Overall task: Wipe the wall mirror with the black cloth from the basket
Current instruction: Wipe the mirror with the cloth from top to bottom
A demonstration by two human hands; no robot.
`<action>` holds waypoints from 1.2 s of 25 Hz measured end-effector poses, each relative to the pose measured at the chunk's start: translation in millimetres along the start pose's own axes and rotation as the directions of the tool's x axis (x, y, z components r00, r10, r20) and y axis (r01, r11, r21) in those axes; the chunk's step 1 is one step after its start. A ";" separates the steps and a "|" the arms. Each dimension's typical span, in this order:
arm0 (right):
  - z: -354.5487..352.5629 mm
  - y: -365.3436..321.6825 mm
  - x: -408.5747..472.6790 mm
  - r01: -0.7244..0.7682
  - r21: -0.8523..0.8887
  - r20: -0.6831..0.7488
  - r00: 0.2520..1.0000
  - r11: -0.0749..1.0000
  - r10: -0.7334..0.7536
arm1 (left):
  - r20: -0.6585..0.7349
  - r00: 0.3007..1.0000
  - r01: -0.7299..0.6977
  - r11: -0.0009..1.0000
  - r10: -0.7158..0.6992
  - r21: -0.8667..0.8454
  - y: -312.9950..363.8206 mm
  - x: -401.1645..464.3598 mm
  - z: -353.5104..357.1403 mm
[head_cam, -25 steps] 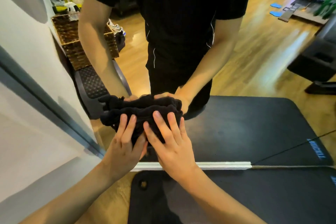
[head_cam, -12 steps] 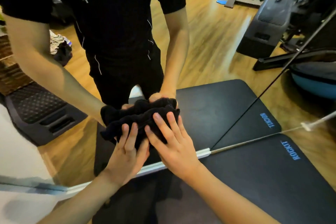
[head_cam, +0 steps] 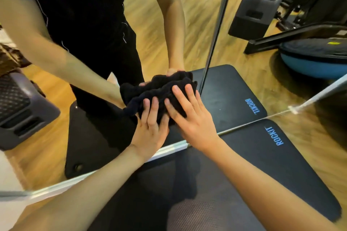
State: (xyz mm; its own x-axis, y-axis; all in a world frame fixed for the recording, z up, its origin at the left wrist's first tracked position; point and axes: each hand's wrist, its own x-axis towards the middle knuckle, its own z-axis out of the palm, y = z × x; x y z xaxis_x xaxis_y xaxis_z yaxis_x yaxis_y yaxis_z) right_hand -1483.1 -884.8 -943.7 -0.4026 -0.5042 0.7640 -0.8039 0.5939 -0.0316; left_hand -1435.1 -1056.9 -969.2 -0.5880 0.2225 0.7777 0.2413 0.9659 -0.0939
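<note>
A bunched black cloth [head_cam: 150, 95] is pressed flat against the wall mirror [head_cam: 197, 15], low down near its bottom edge. My left hand [head_cam: 151, 129] lies on the cloth's lower left part with fingers together. My right hand [head_cam: 189, 116] lies beside it on the right, fingers spread over the cloth. Both palms push the cloth onto the glass. The mirror reflects my arms, my black shirt and the cloth's other face. A vertical seam [head_cam: 216, 30] between mirror panels runs just right of the cloth.
A black exercise mat [head_cam: 262, 165] marked ROCKIT lies on the wooden floor under my arms, up against the mirror's white bottom trim [head_cam: 169, 151]. The mirror reflects a blue balance dome [head_cam: 315, 58], a dark step platform [head_cam: 262, 2] and a grey step [head_cam: 20, 107].
Both hands have slid the cloth to the right along the mirror, toward the vertical seam. My view has swung right, and the white wall and woven basket at the left have left the frame.
</note>
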 end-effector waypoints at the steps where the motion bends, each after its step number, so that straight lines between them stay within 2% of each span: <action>1: -3.6 13.7 -5.7 -0.007 0.000 -0.007 1.000 1.000 0.007 | -0.007 1.000 -0.009 1.000 0.009 -0.007 11.7 6.2 9.6; 4: -5.3 40.0 -18.5 -0.022 0.047 -0.014 1.000 0.999 0.023 | -0.016 1.000 -0.012 0.999 0.011 -0.046 33.1 16.1 30.1; 8: 8.8 41.7 -34.6 -0.041 0.071 -0.058 0.997 0.997 0.045 | -0.026 1.000 -0.008 0.999 0.006 -0.041 39.4 -0.1 45.5; 13: 46.1 34.6 -86.5 -0.130 0.023 -0.028 0.991 0.991 0.130 | 0.087 0.994 -0.067 0.998 0.067 -0.011 38.1 -44.3 64.8; 19: 82.9 18.0 -121.6 -0.155 -0.061 -0.025 0.988 0.986 0.154 | 0.188 0.980 -0.051 0.997 0.061 -0.058 31.6 -84.5 69.4; 25: 100.9 -4.3 -119.5 -0.143 -0.097 -0.048 0.989 0.985 0.139 | 0.142 0.984 -0.099 0.992 0.109 -0.075 3.0 -104.7 51.2; 30: 109.8 -29.7 -111.0 -0.102 -0.118 -0.043 0.994 0.988 0.098 | 0.114 0.990 -0.077 0.996 0.081 -0.044 -14.2 -121.3 37.7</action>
State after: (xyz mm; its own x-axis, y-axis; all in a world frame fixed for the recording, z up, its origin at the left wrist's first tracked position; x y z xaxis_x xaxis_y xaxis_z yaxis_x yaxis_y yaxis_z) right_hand -1462.6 -915.2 -1098.3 -0.4599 -0.4164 0.7843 -0.7013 0.7121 -0.0332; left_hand -1396.3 -1092.6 -1085.7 -0.6509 0.3140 0.6912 0.3195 0.9392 -0.1259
